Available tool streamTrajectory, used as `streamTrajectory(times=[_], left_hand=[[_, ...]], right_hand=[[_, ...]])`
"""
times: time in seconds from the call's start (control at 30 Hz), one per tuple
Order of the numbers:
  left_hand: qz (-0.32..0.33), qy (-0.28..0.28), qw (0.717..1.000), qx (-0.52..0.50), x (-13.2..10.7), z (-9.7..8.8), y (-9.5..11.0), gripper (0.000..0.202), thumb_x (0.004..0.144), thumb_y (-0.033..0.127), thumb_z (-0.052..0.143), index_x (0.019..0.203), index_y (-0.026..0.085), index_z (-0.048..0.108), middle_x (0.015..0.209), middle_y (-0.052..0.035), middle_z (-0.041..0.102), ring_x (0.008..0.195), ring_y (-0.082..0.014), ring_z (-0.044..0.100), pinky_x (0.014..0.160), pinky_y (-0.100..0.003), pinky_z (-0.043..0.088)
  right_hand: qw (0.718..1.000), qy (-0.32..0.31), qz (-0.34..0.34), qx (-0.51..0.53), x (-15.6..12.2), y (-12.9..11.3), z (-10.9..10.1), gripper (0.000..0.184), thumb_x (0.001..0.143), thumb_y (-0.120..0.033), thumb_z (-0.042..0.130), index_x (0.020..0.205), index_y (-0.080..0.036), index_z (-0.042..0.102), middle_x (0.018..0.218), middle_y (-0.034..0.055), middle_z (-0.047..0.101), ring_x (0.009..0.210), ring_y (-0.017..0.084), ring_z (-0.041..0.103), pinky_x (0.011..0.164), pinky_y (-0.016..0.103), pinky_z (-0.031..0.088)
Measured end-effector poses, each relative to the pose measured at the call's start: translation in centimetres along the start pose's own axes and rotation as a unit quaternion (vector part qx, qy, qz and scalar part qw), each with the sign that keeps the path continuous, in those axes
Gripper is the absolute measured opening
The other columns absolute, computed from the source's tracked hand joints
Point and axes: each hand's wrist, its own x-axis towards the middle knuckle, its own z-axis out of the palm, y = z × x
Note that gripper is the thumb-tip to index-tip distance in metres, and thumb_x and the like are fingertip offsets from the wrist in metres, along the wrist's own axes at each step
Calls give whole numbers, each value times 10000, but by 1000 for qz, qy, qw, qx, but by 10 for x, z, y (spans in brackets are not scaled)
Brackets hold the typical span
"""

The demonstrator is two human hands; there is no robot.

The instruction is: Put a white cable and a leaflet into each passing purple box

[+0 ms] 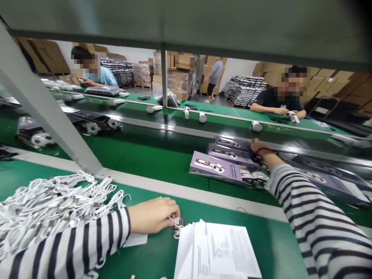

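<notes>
My left hand (155, 213) is closed on white USB cables (178, 222), whose metal plugs stick out past the fingertips. Just right of those plugs lies a stack of printed white leaflets (222, 250). A large heap of white USB cables (58, 205) spreads left of and behind my left forearm. My right hand (258, 147) reaches across the belt, its fingers curled at the right end of the farthest purple package (229, 142); the fingertips are partly hidden. Nearer me lie two more purple packages with clear plastic ends, including the front purple package (216, 166).
A slanted metal post (49, 104) rises at left, and an overhead shelf (186, 23) spans the top. Packages with football-patterned items (43, 138) lie left on the green belt (139, 155). Two co-workers sit opposite; one handles a white device (292, 116). Another person stands behind.
</notes>
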Motion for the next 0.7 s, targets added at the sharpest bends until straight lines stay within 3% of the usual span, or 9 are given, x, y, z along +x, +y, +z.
streamTrajectory(times=[0.07, 0.13, 0.2, 0.27, 0.33, 0.43, 0.57, 0.63, 0.7], left_hand=[[-18, 9, 1000, -9, -1, -5, 0, 150, 861, 249, 473, 967, 211, 573, 973, -31, 628, 900, -187, 578, 765, -265, 415], [-36, 43, 998, -27, -1, -15, 5, 185, 895, 291, 418, 996, 213, 552, 965, -28, 639, 880, -181, 588, 738, -259, 417], [-50, 84, 994, -45, 6, -30, 14, 244, 923, 355, 358, 1022, 223, 538, 907, -17, 652, 803, -169, 600, 673, -246, 415], [-30, 131, 989, -60, 27, -48, 27, 271, 921, 408, 358, 1023, 237, 541, 863, 1, 661, 741, -157, 605, 624, -230, 404], [26, 190, 979, -67, 67, -64, 44, 252, 893, 433, 423, 991, 242, 556, 887, 8, 670, 775, -158, 615, 641, -222, 405], [83, 257, 961, -56, 162, -77, 76, 269, 857, 460, 481, 932, 221, 578, 874, -21, 676, 801, -182, 620, 667, -240, 415], [56, 267, 962, 4, 294, -68, 120, 253, 839, 428, 526, 937, 212, 616, 920, -74, 670, 884, -233, 605, 733, -305, 429], [39, 248, 967, 53, 339, -57, 133, 246, 851, 355, 527, 954, 156, 629, 973, -139, 655, 948, -265, 581, 822, -362, 411], [38, 232, 969, 76, 364, -50, 140, 228, 846, 286, 531, 905, 99, 647, 1000, -194, 637, 1034, -311, 535, 902, -427, 362]], right_hand=[[1000, 13, 19, -16, -18, -13, -20, 442, 885, -250, 368, 1235, 6, 452, 1262, 336, 417, 1113, 388, 454, 848, 525, 358], [1000, -13, -17, -17, -52, -20, -44, 417, 878, -368, 432, 1153, -75, 546, 1212, 244, 509, 1069, 341, 497, 864, 454, 368], [987, -109, -117, 9, -106, -24, -63, 411, 842, -538, 465, 912, -179, 652, 935, 93, 653, 847, 226, 590, 762, 302, 418], [916, -284, -275, 58, -171, -25, -68, 501, 824, -637, 409, 870, -202, 654, 836, 58, 664, 730, 203, 591, 657, 278, 418], [885, -331, -315, 88, -234, -28, -61, 508, 747, -658, 518, 926, -198, 638, 877, 66, 664, 717, 206, 584, 617, 273, 402], [904, -321, -272, 78, -296, -33, -39, 359, 693, -547, 629, 779, -200, 606, 746, 54, 639, 648, 211, 558, 552, 271, 342], [911, -284, -226, 196, -316, -31, -27, 94, 714, -323, 604, 713, -235, 571, 761, 9, 636, 728, 194, 564, 637, 263, 363], [895, -280, -219, 270, -315, -17, -33, 117, 703, -355, 614, 711, -245, 577, 738, -11, 634, 706, 175, 555, 657, 254, 383], [878, -290, -205, 322, -309, 7, -46, 223, 706, -457, 617, 701, -236, 589, 702, -9, 625, 672, 169, 545, 635, 253, 398]])
